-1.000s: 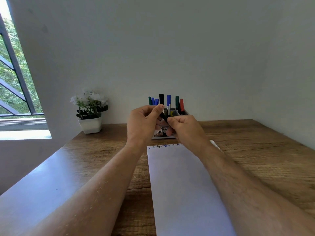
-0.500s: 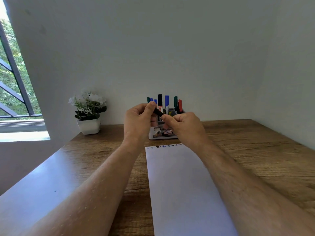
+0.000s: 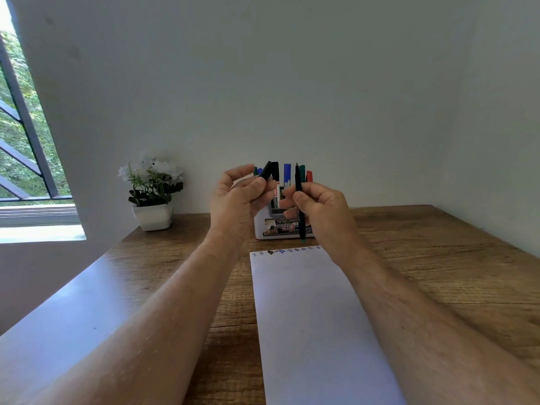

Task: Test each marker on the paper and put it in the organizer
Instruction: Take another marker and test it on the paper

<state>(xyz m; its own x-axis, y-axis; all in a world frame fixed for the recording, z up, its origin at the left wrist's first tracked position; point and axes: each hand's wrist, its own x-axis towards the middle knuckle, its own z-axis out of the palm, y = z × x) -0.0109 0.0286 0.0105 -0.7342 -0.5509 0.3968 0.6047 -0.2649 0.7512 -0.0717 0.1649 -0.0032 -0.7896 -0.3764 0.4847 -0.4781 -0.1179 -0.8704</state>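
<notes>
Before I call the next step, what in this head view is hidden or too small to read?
- Pen tip: too small to tell the nib's state.
- Organizer: upper front hidden behind the left hand and right hand; compartments not visible.
- Test marks along the paper's far edge: too small to read.
- Cap in the left hand: lower part covered by fingers.
- Paper's near end: cut off by the bottom edge.
</notes>
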